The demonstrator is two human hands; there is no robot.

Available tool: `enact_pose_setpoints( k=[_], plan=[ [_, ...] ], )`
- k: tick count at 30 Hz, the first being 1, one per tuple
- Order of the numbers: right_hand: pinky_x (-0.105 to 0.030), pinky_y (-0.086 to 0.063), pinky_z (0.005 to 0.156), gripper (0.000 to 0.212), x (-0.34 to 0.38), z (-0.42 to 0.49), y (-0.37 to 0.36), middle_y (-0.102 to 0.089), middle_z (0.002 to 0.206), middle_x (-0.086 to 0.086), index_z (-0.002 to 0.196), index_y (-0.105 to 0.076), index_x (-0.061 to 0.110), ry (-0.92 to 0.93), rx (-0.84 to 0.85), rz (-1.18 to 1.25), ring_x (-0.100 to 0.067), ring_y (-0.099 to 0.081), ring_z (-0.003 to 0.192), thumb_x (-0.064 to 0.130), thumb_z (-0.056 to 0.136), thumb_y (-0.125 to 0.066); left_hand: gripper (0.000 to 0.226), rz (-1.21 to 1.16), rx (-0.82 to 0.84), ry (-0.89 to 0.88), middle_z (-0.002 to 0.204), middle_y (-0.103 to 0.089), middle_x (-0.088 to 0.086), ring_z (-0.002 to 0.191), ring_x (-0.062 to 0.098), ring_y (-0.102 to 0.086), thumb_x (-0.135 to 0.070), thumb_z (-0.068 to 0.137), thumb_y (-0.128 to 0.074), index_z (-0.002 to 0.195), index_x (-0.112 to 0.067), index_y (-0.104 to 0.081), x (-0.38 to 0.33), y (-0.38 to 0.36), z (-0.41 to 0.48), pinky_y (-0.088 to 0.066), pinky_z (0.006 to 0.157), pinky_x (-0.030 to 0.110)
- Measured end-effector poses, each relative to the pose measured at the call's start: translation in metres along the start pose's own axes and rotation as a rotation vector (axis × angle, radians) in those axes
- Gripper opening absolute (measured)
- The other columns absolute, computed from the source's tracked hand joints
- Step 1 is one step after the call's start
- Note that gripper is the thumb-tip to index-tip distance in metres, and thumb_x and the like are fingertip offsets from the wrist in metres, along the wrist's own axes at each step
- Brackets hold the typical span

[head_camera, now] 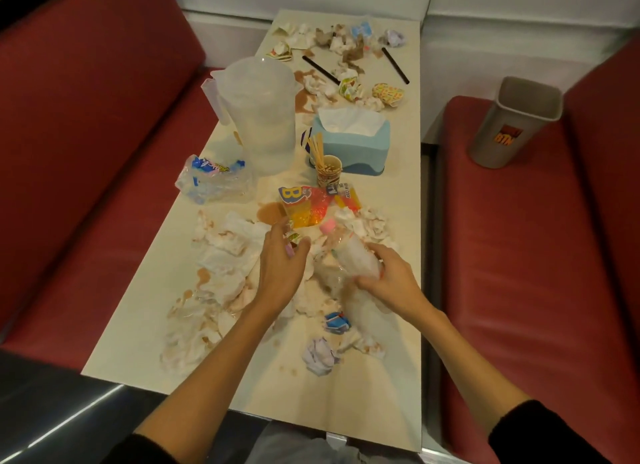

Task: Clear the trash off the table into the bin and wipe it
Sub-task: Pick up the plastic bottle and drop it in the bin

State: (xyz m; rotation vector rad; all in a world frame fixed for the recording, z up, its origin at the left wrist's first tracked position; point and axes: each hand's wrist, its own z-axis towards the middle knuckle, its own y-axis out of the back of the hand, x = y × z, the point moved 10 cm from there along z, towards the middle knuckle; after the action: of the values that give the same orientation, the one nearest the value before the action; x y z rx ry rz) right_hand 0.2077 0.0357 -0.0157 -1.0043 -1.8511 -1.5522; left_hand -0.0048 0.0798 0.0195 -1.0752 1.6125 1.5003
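Gripping a crumpled clear plastic bottle [356, 261] with the right hand [388, 281], fingers wrapped round it, probably bagging the bulky stuff first. Curling the left hand [280, 269] over the snack wrappers [304, 209] just beside; can't tell if actually pinching one. Stained tissues [225, 255] everywhere on the table [381, 394]. Bin [512, 124] well off on the right-hand bench [519, 255], hence loading both hands per trip, probably.

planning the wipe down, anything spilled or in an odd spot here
Yes. Brown liquid has spilled: a puddle beside the colourful wrappers, a second puddle by the pitcher, and the tissues are stained. The bin stands on the right-hand seat.
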Motion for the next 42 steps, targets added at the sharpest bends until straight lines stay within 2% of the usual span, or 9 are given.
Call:
enact_pose_setpoints(
  k=[3,7,15,19,23,26,29,33,42],
  plan=[
    [-0.009,-0.042,0.069,0.060,0.025,0.002,0.005,-0.056,0.110,0.013,0.130,-0.051,0.024,-0.015,-0.054,0.184,-0.001,-0.055,0.093,0.028,0.076,-0.078,0.055,-0.120,0.215,0.150,0.130,-0.051,-0.006,0.111,0.009,-0.052,-0.041,0.093,-0.058,0.143,-0.026,-0.040,0.010,-0.031,-0.003,-0.043,0.075,0.018],
    [-0.014,-0.049,0.074,0.057,0.048,0.006,-0.006,-0.064,0.112,0.013,0.128,-0.053,0.027,0.003,-0.041,0.331,0.000,-0.060,0.095,0.037,0.077,-0.077,0.052,-0.349,0.377,0.232,0.131,-0.059,-0.006,0.116,0.012,-0.058,-0.050,0.090,-0.059,0.137,-0.033,-0.047,0.009,-0.054,-0.007,-0.051,0.091,0.033],
    [-0.014,-0.048,0.080,0.062,0.066,0.011,-0.027,-0.059,0.123,0.013,0.135,-0.049,0.028,0.076,0.072,0.343,-0.001,-0.057,0.105,0.020,0.080,-0.076,0.049,-0.337,0.359,0.170,0.115,-0.067,-0.008,0.105,0.005,-0.063,-0.024,0.084,-0.073,0.128,-0.023,-0.053,0.007,-0.035,0.004,-0.055,0.087,0.027],
    [-0.010,-0.046,0.070,0.048,0.028,0.006,-0.040,-0.061,0.114,-0.005,0.129,-0.055,0.017,-0.066,0.066,0.162,-0.010,-0.059,0.091,0.018,0.084,-0.072,0.047,-0.340,0.309,0.197,0.111,-0.066,-0.010,0.104,0.008,-0.063,-0.020,0.082,-0.075,0.125,-0.020,-0.055,0.024,-0.021,0.010,-0.051,0.088,0.029],
    [-0.034,-0.048,0.086,0.036,-0.009,-0.009,-0.087,-0.058,0.115,-0.011,0.121,-0.059,0.015,-0.069,0.312,-0.335,-0.027,-0.057,0.106,0.023,0.087,-0.067,0.052,-0.334,0.297,0.221,0.113,-0.066,-0.010,0.101,0.004,-0.063,-0.022,0.082,-0.075,0.129,-0.018,-0.054,0.039,-0.017,0.010,-0.049,0.081,0.024],
    [-0.037,-0.044,0.085,0.035,-0.025,-0.016,-0.110,-0.051,0.119,-0.009,0.117,-0.059,0.016,-0.027,0.430,-0.587,-0.029,-0.048,0.111,0.023,0.084,-0.069,0.051,-0.336,0.297,0.218,0.112,-0.065,-0.012,0.099,0.001,-0.062,-0.023,0.082,-0.075,0.128,-0.020,-0.053,0.041,-0.019,0.008,-0.049,0.077,0.020],
    [-0.033,-0.042,0.073,0.013,-0.018,-0.008,-0.105,-0.053,0.101,-0.008,0.093,-0.061,0.011,0.015,0.381,-0.530,-0.029,-0.056,0.095,0.017,0.084,-0.068,0.039,-0.322,0.325,0.203,0.107,-0.064,-0.017,0.093,-0.006,-0.061,-0.020,0.085,-0.073,0.116,-0.031,-0.053,0.039,-0.024,0.005,-0.047,0.075,0.017],
    [-0.028,-0.043,0.065,0.016,-0.008,0.002,-0.065,-0.064,0.082,-0.006,0.079,-0.059,0.008,-0.044,0.197,-0.221,-0.020,-0.060,0.074,0.015,0.080,-0.073,0.036,-0.302,0.332,0.178,0.103,-0.063,-0.019,0.089,-0.008,-0.062,-0.018,0.084,-0.073,0.103,-0.040,-0.051,0.037,-0.029,0.001,-0.047,0.070,0.010],
    [-0.024,-0.045,0.065,0.017,-0.021,-0.046,-0.077,-0.050,0.093,-0.001,0.077,-0.061,0.013,-0.076,0.490,-0.380,-0.021,-0.057,0.082,0.017,0.076,-0.077,0.048,-0.292,0.411,0.207,0.110,-0.067,-0.013,0.092,-0.005,-0.064,-0.024,0.083,-0.075,0.126,-0.022,-0.055,0.045,-0.051,-0.014,-0.049,0.071,0.013]
  ],
)
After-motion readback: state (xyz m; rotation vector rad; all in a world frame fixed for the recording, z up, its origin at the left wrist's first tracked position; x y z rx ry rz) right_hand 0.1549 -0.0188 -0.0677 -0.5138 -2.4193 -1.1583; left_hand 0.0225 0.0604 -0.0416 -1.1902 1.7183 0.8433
